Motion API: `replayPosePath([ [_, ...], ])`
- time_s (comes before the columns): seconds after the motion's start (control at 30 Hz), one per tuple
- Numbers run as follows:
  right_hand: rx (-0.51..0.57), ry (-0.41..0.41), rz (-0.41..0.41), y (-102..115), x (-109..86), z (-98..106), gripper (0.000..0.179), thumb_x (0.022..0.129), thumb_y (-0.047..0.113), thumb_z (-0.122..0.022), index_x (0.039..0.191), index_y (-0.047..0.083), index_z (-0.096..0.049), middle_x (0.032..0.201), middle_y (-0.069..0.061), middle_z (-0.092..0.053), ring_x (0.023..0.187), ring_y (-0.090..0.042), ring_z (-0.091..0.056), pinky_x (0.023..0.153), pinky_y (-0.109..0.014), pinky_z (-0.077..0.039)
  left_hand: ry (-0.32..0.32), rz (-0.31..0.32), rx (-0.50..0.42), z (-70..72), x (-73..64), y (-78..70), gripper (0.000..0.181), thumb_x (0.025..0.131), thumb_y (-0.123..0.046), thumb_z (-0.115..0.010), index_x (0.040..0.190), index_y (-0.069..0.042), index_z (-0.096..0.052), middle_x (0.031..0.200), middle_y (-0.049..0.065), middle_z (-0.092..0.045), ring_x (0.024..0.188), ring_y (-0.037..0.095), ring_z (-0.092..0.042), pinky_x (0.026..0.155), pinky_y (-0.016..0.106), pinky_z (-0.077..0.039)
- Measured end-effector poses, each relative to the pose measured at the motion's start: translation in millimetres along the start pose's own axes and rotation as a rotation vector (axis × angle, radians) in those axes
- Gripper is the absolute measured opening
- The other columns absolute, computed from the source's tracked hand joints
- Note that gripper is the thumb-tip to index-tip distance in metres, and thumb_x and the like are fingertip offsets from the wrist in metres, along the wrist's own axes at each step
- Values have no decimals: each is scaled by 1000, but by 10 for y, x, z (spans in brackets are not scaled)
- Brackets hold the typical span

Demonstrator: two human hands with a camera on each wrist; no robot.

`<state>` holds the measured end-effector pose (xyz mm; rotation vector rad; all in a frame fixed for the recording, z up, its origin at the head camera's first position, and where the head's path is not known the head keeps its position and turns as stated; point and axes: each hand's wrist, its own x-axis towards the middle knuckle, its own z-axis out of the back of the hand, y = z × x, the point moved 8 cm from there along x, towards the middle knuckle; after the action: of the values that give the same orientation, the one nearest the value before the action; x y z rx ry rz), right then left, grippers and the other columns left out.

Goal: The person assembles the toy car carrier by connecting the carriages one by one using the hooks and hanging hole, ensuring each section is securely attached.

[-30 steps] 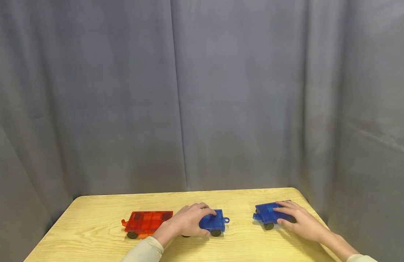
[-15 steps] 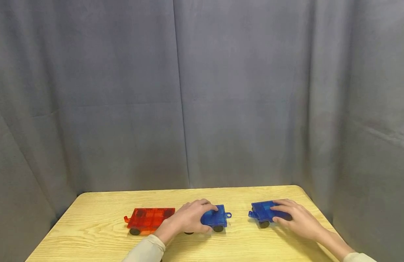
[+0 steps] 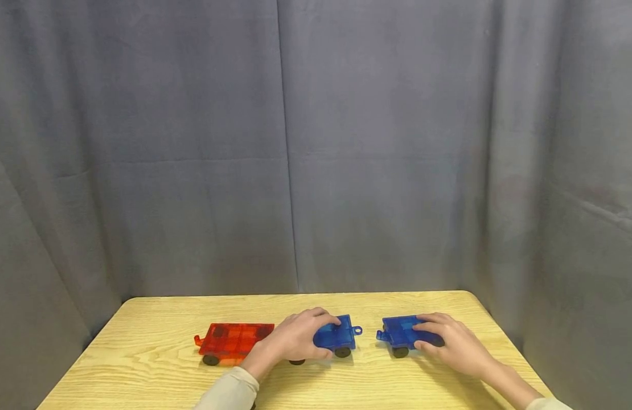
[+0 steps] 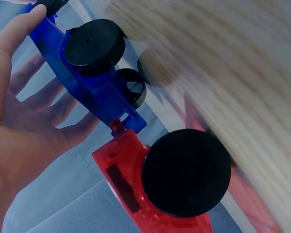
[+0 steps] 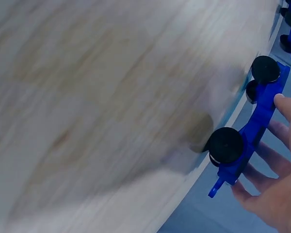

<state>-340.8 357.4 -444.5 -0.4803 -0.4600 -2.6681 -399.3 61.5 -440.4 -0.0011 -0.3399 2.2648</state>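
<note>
My left hand (image 3: pixel 294 337) grips a translucent blue toy train car (image 3: pixel 343 335) with black wheels, thumb on the near side and fingers over the top. Behind it stands a red toy train car (image 3: pixel 228 339), partly covered by the left forearm; in the left wrist view its end (image 4: pixel 121 153) is joined to the blue car's loop end (image 4: pixel 104 107). My right hand (image 3: pixel 455 343) holds a second blue car (image 3: pixel 396 331) by its sides, with thumb and fingers across it in the right wrist view. A short gap separates its hook from the first blue car's ring (image 3: pixel 357 330).
The cars are on a light wood-grain table (image 3: pixel 142 370) with rounded far corners. Grey curtains (image 3: pixel 203 159) hang behind it and along both sides.
My right hand has slid its blue car to the left, narrowing the gap between the two blue cars. The left hand, its car and the red car stay nearly in place.
</note>
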Motion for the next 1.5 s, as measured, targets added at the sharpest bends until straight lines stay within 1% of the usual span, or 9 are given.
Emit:
replayPosePath([
  [0.27, 9, 31, 14, 150, 41, -36, 42, 93, 45, -73, 121, 15, -76, 136, -12, -62, 126, -40, -55, 94, -68, -42, -19, -4, 10, -4, 3, 0, 60, 86, -52, -78, 140, -35, -59, 139, -6, -54, 122, 18, -55, 97, 48, -48],
  [0.43, 5, 10, 22, 219, 27, -50, 40, 92, 42, -75, 121, 14, -76, 136, -12, -62, 124, -39, -56, 94, -67, -43, -23, -10, 10, 8, 3, -9, 60, 86, -51, -78, 140, -34, -59, 140, -5, -55, 122, 19, -55, 98, 50, -48],
  [0.7, 36, -15, 73, 344, 58, -97, 36, 93, 36, -76, 121, 13, -76, 134, -14, -63, 123, -39, -57, 90, -66, -44, -20, 0, 13, 20, -18, -12, 60, 85, -49, -80, 140, -33, -60, 140, -4, -54, 124, 21, -55, 99, 51, -46],
  [0.97, 18, -50, 89, 398, 104, -133, 35, 91, 32, -79, 120, 13, -77, 134, -13, -63, 124, -39, -56, 92, -64, -44, -30, 4, 11, 12, -21, -9, 61, 84, -49, -80, 140, -34, -60, 141, -3, -54, 125, 22, -54, 100, 53, -45],
  [1.17, 39, -31, 56, 391, 107, -168, 34, 91, 33, -78, 120, 15, -77, 135, -12, -63, 127, -43, -53, 95, -67, -40, -30, 5, 0, -26, -26, 8, 60, 85, -48, -80, 140, -34, -60, 141, -5, -54, 124, 21, -54, 100, 53, -45],
  [1.3, 43, -29, 59, 405, 111, -169, 34, 91, 34, -77, 120, 15, -77, 134, -12, -63, 126, -41, -54, 95, -67, -41, -23, 10, -7, -34, -28, 9, 60, 85, -48, -80, 139, -34, -61, 140, -6, -54, 125, 21, -54, 101, 54, -44],
  [1.5, 47, -29, 59, 398, 122, -178, 34, 91, 34, -78, 120, 14, -77, 135, -13, -63, 126, -42, -54, 94, -67, -40, -15, 1, -8, -32, -22, 10, 59, 85, -48, -80, 140, -34, -61, 141, -6, -54, 125, 20, -54, 100, 53, -44],
])
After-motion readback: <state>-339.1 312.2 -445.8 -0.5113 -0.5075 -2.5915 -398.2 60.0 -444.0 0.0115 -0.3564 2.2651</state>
